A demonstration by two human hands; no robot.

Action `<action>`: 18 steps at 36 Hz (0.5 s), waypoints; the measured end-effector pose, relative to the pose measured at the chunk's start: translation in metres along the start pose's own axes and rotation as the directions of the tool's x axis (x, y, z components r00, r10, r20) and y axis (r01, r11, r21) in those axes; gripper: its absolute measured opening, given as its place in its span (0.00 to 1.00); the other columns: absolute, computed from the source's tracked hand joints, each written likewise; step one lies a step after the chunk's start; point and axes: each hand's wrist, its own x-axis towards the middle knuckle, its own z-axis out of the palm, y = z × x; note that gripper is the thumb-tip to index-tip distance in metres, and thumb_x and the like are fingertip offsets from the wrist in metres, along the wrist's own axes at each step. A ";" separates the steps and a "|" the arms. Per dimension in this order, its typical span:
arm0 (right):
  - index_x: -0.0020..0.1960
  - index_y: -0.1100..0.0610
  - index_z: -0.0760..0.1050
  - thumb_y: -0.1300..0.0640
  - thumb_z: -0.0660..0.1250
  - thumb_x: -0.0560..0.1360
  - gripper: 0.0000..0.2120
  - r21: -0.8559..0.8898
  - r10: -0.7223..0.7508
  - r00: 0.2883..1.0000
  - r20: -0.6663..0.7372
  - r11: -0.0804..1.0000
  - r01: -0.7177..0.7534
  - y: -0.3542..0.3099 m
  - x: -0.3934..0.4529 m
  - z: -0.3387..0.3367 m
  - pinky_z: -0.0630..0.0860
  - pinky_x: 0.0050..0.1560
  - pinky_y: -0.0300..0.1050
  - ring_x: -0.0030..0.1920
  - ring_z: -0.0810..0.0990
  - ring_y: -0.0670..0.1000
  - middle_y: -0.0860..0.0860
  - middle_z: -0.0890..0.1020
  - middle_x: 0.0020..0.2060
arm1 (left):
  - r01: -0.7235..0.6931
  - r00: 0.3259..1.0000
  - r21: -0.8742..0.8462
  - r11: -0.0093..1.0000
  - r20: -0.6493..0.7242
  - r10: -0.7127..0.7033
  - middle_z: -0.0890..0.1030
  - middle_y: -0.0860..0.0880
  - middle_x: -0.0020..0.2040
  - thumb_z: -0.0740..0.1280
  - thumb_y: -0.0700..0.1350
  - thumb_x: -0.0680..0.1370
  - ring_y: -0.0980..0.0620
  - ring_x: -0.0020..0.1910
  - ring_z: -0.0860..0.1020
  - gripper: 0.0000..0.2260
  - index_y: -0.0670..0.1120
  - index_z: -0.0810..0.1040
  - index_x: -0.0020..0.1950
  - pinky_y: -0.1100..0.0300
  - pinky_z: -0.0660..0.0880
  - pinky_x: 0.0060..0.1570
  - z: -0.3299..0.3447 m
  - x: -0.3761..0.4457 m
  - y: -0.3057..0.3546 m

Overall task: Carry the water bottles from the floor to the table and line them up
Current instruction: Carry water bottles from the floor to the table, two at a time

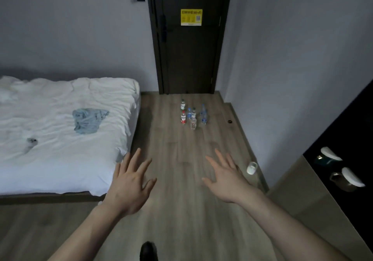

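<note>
Water bottles: your cluster of small bottles [191, 114] stands upright on the wooden floor [181, 210], close together, near the dark door [189, 48] and well ahead of your hands.
Bottle details: one with a red label [183, 118] stands at the left of the group, a green-capped one [182, 104] is nearest the door, and a clear one [193, 124] is closest to you; the rest are too small to tell apart.
Left hand [129, 182]: your grip is released, fingers spread and straight, palm down, holding nothing, hovering over the floor just beside the bed corner.
Right hand [227, 177]: released likewise, fingers spread, holding nothing.
Separate bottle: a white-capped bottle [252, 168] stands near your right hand, by the wall.
Bed [60, 159]: on your left, white rumpled sheets with a crumpled blue cloth [88, 120] lying on it.
Door: shut, with a yellow Wi-Fi notice [191, 17] stuck on it.
Counter [302, 204]: at your far right, only its pale edge shows.
</note>
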 end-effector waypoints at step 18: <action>0.81 0.42 0.46 0.35 0.58 0.78 0.37 0.010 0.112 0.993 -0.040 0.994 -0.112 -0.086 0.235 -0.033 0.47 0.79 0.57 0.80 0.39 0.55 0.45 0.40 0.80 | -0.139 0.987 0.039 0.989 0.082 0.136 0.40 0.51 0.82 0.52 0.64 0.82 0.45 0.81 0.40 0.29 0.57 0.52 0.82 0.48 0.41 0.78 -0.038 0.267 -0.124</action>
